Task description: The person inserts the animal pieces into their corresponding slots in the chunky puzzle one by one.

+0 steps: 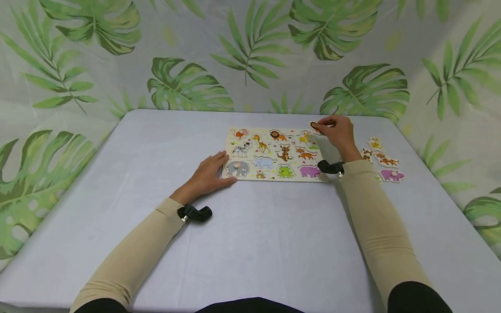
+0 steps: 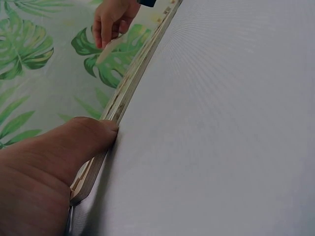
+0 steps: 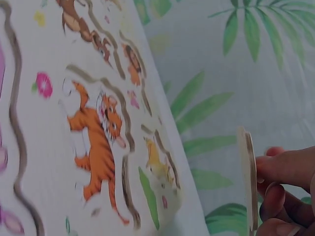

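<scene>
pinching thin brown animal piece [image 1: 314,126]

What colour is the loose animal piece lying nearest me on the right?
Purple loose animal piece, clearest in the head view.

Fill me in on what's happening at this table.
A person sits at a grey table with a wooden animal puzzle board. The left hand rests on the board's near left corner, thumb against its edge. The right hand pinches a small puzzle piece lifted above the board's far right corner. Four or so loose pieces lie on the table to the right of the board.
</scene>
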Tool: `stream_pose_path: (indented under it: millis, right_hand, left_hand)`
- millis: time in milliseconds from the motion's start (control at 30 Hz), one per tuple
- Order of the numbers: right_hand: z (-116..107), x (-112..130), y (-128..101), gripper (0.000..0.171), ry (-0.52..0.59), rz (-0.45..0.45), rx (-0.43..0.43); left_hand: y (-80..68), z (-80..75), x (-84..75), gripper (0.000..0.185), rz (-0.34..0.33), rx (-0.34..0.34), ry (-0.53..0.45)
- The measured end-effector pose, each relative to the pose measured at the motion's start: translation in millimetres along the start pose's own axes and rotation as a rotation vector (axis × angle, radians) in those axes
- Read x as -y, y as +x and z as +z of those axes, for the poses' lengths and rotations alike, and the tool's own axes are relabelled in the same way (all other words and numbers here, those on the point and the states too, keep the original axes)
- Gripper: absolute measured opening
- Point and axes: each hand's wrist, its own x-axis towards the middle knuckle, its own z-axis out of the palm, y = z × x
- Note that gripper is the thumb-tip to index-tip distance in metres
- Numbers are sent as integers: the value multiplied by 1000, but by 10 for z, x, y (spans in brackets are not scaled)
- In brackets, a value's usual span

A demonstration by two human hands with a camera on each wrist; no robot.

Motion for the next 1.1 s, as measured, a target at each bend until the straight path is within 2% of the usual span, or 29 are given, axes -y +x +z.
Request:
stream_pose_path:
  millis: [367,667,1100]
  right_hand:
    - [217,149,42,23,68,-5,40]
    - [356,276,54,24,73,-2,66]
    - [524,327,63,23,87,-3,91]
  left_hand:
    - [-9,-17,-11,85,11,1,3]
    - [0,-26,-15,85,-4,13,11]
    - [-5,-14,-15,84,4,8,-5]
